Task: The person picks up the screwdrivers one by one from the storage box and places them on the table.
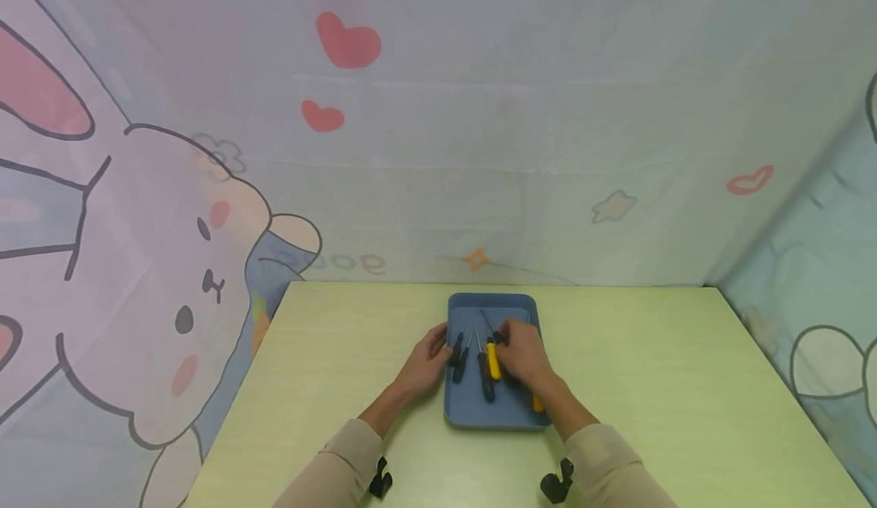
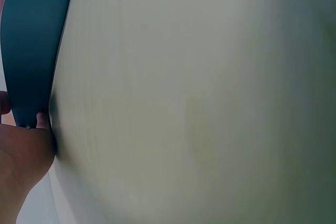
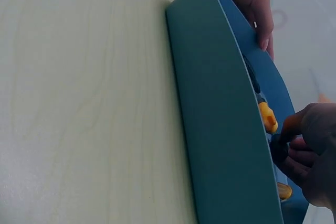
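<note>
A blue tray [image 1: 503, 416] on the table holds several screwdrivers with black or yellow handles. My left hand [image 1: 423, 365] grips the tray's left wall, thumb over the rim and fingers outside; the left wrist view shows the hand [image 2: 23, 150] at the wall's end. Inside the tray, my right hand [image 1: 524, 352] pinches a black-handled screwdriver [image 3: 279, 148] between thumb and fingers. Just left of those fingers lies a yellow-handled screwdriver [image 1: 493, 362], beside a long black-handled screwdriver [image 1: 486, 378]. Closer to the left wall is another black-handled screwdriver [image 1: 461, 365]. Part of a yellow handle [image 1: 537, 403] shows beside my right wrist.
The pale wooden table [image 1: 329, 356] extends on both sides of the tray. Behind it hangs a printed cloth [image 1: 479, 150] with hearts and a rabbit. Small black pieces [image 1: 557, 484] hang by both sleeve cuffs.
</note>
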`<state>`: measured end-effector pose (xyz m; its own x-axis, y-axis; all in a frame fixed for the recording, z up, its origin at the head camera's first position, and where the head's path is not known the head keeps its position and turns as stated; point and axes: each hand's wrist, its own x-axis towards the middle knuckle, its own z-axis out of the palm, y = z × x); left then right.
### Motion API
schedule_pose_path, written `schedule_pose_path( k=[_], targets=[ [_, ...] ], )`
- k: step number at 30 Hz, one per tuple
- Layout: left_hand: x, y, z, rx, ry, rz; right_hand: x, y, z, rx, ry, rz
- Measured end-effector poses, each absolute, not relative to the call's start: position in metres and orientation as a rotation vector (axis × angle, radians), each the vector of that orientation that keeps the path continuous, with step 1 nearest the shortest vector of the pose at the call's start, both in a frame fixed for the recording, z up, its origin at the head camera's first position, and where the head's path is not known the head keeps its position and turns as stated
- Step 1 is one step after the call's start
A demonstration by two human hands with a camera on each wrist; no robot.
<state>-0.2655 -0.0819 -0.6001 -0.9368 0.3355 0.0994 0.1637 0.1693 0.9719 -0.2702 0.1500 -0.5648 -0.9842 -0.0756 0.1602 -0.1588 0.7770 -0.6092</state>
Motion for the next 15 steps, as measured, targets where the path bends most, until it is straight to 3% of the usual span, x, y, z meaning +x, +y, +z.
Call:
schedule_pose_path(
  k=[15],
  targets=[
    [-0.2646,-0.0814,-0.5983,0.473,2.304,1.867,-0.2709,0.158,-0.5561,-0.019,-2.712,1.373]
  ],
)
